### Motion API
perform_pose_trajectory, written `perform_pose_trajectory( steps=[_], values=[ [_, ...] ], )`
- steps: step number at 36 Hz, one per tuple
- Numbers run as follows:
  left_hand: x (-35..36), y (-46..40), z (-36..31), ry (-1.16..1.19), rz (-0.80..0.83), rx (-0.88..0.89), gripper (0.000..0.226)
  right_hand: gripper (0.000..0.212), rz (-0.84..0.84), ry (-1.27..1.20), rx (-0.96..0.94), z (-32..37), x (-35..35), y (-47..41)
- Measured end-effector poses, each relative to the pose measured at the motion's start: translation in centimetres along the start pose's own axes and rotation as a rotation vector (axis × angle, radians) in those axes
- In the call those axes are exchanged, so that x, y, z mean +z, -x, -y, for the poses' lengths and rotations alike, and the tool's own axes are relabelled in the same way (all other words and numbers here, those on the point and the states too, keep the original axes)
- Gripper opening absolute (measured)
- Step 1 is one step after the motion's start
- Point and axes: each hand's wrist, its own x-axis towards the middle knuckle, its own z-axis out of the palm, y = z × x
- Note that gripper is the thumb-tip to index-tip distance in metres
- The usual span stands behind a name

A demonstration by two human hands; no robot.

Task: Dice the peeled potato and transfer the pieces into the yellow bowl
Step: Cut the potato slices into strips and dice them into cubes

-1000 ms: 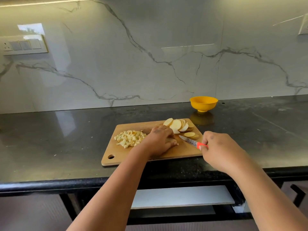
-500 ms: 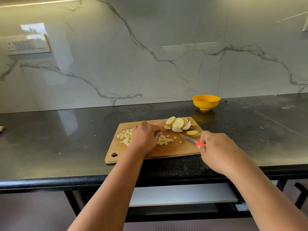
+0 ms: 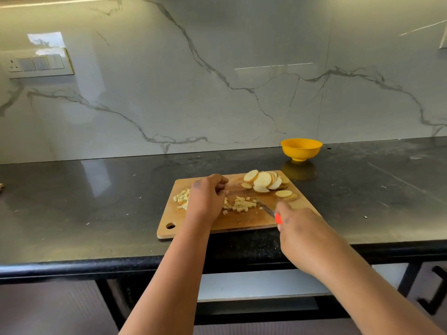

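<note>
Head view: a dark stone counter (image 3: 96, 204) runs below a veined marble wall.
Switch panel (image 3: 40, 63): on the wall, far left.
Cutting board (image 3: 244, 220): wooden, near the counter's front edge, hanging hole at its near-left corner.
Diced potato (image 3: 182, 199): one heap at the board's left, partly hidden by the left hand; a second scatter (image 3: 243, 204) at the middle.
Left hand (image 3: 207, 196): over the board's left half, fingers curled; whether they hold anything cannot be told.
Potato slices (image 3: 264, 181): round, overlapping, on the board's far-right corner.
Knife (image 3: 267, 209): tip beside the middle dice, orange handle.
Right hand (image 3: 300, 232): fingers wrapped round the knife handle.
Yellow bowl (image 3: 301, 148): on the counter beyond the board's right corner, apart from it.
</note>
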Motion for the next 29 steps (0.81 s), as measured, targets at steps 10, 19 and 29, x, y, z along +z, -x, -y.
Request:
perform_pose_trajectory(
  steps=[10, 19, 29],
  values=[
    [-0.3, 0.3, -0.7, 0.016, 0.055, 0.067, 0.011, 0.016, -0.105, -0.093, -0.081, -0.2, 1.8, -1.2],
    [0.0, 0.2, -0.8, -0.008, 0.12, 0.016, 0.011, 0.016, -0.147, -0.063, -0.069, -1.9, 0.4, -1.7],
    [0.7, 0.5, -1.5, -0.147, 0.068, 0.043, 0.01, 0.017, -0.031, -0.048, 0.002, 0.6, 2.0, -0.9]
  ],
)
